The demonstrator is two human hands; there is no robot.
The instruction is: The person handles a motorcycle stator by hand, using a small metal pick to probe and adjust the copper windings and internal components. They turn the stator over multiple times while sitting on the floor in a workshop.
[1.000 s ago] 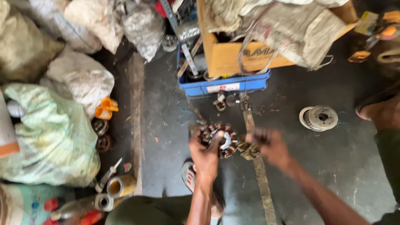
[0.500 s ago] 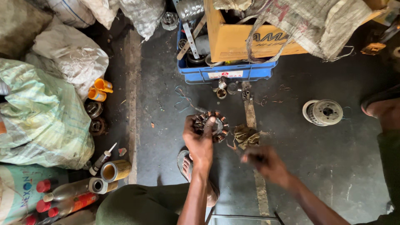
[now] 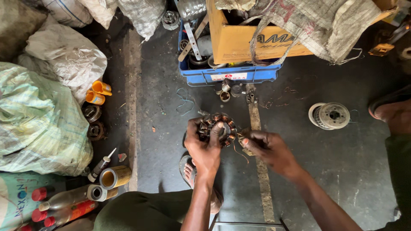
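Grip: our left hand (image 3: pixel 206 147) is closed around the stator ring (image 3: pixel 218 128), thumb and fingers wrapped over its rim; our right hand (image 3: pixel 267 147) pinches a small clump of copper wire (image 3: pixel 245 145) just beside the ring's right edge.
Where the ring is: we hold it above the dark floor (image 3: pixel 334 162), in front of the blue crate (image 3: pixel 227 75) and above our sandalled foot (image 3: pixel 190 171).
Facing: we see the ring's open centre turned up toward us, so its axis points roughly at the camera; being round, it has no clear long axis.
Ring make-up: radial metal teeth wound with reddish copper coils, a pale hub in the middle.
Blue crate: plastic, holding metal strips and dark round parts; we cannot tell them apart further.
Cardboard box (image 3: pixel 257 42): yellow-brown, standing on the crate, with a woven sack (image 3: pixel 325 25) draped over it.
Left side: bulging woven sacks (image 3: pixel 38 119), two orange cups (image 3: pixel 98 92), a ribbed yellow filter cylinder (image 3: pixel 115 176), red-capped bottles (image 3: pixel 60 205).
Right side: a flat round metal spool (image 3: pixel 329 115) lying well apart from the hands.
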